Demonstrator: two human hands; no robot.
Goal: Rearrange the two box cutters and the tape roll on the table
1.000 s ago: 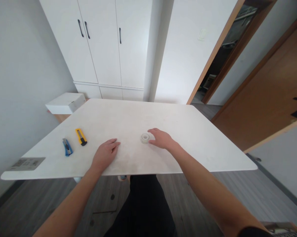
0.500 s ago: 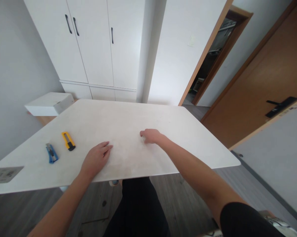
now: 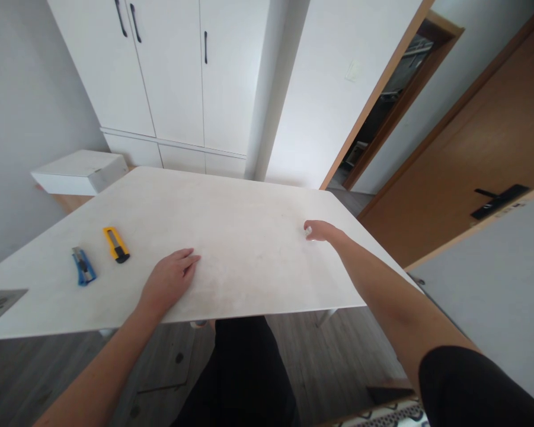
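My left hand (image 3: 169, 280) lies flat on the white tabletop (image 3: 240, 225) near its front edge, fingers stretched out, holding nothing. My right hand (image 3: 320, 230) is over the right part of the tabletop, its fingers curled round a small white thing (image 3: 309, 232). Only a bit of that thing shows, so its kind is unclear; it looks to be at the table surface. To the left of my left hand lie a yellow utility knife (image 3: 116, 244) and a blue utility knife (image 3: 83, 266).
A grey printed sheet or label (image 3: 0, 303) is at the table's left end. Beyond the far left corner stands a white box (image 3: 80, 169). White cabinets (image 3: 169, 77) line the back, and a brown door (image 3: 471, 148) is on the right.
My right hand has moved right and slightly away across the tabletop with the small white thing. My left hand stays in place on the table. The view has shifted slightly.
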